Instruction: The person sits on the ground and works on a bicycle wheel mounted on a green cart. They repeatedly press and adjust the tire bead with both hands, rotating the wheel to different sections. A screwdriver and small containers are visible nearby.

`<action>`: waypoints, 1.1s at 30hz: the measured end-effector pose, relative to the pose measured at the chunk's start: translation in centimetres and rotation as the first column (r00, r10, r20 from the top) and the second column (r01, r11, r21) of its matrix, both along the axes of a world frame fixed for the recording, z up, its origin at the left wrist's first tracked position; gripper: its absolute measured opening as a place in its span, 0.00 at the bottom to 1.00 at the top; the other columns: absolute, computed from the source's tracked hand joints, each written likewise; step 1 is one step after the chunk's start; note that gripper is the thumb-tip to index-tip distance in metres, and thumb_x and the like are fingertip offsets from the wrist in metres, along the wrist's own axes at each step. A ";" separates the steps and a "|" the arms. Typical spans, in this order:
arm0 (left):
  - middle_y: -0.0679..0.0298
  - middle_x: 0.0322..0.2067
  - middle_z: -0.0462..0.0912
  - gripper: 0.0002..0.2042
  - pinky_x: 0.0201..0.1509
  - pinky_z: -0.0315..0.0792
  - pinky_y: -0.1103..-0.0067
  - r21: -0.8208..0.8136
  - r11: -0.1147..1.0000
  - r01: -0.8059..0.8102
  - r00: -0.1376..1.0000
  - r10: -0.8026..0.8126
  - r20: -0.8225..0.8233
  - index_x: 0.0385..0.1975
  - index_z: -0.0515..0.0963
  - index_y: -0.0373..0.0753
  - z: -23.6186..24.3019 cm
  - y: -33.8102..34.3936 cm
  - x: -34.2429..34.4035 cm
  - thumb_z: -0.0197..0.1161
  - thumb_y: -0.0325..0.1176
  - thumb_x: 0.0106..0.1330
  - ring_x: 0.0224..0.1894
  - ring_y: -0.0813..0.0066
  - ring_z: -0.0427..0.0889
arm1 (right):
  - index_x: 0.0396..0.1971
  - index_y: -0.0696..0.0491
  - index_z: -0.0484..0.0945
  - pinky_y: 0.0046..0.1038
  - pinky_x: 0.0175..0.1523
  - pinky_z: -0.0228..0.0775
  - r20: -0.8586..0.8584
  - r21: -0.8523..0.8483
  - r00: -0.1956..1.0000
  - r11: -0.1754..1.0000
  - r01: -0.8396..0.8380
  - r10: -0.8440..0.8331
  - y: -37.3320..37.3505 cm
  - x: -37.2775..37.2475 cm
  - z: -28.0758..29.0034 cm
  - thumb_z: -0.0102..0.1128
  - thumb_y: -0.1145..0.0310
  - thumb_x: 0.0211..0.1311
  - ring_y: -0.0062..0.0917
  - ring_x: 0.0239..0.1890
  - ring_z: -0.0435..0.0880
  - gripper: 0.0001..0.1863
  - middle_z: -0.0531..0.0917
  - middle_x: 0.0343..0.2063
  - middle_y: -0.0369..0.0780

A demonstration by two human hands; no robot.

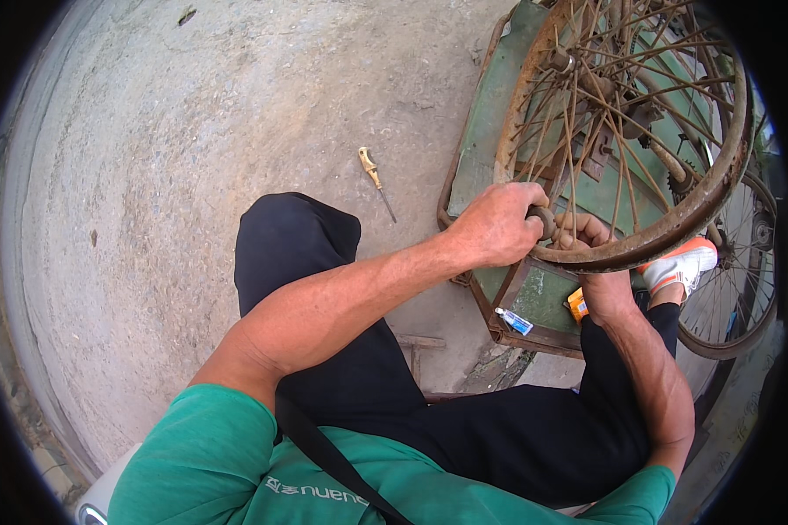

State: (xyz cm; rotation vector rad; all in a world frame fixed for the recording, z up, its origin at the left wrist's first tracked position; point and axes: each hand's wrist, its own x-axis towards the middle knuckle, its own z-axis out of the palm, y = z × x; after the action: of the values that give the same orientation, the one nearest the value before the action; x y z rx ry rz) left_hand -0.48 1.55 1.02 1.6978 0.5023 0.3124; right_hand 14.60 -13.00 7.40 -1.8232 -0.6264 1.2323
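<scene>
A rusty spoked wheel stands tilted at the upper right, over a green cart bed. At its near left edge, my left hand is closed, with a small round dark disc pinched between thumb and fingers beside the rim. Just right of the disc, my right hand reaches up from under the rim with its fingers curled round it. The rim hides part of that hand, and the fingertips of both hands almost meet.
A yellow-handled screwdriver lies on the concrete ground at the left. On the green cart bed are a blue-and-white tube and a yellow packet. My shoe is beside another spoked wheel at the right.
</scene>
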 end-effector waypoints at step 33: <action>0.37 0.46 0.83 0.20 0.59 0.75 0.59 -0.014 1.000 0.009 0.996 -0.011 -0.085 0.53 0.79 0.28 -0.5 0.2 0.5 0.57 0.31 0.64 0.53 0.42 0.83 | 0.52 0.59 0.79 0.22 0.52 0.74 0.048 -0.031 0.998 0.999 -0.033 0.035 -0.1 -0.1 -1.7 0.61 0.66 0.74 0.16 0.44 0.81 0.14 0.84 0.42 0.35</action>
State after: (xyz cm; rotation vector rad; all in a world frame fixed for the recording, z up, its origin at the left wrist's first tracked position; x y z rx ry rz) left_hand -0.03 1.74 0.49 1.7056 0.5573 0.2296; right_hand 14.53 -13.07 5.70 -1.8789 -0.6718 1.2291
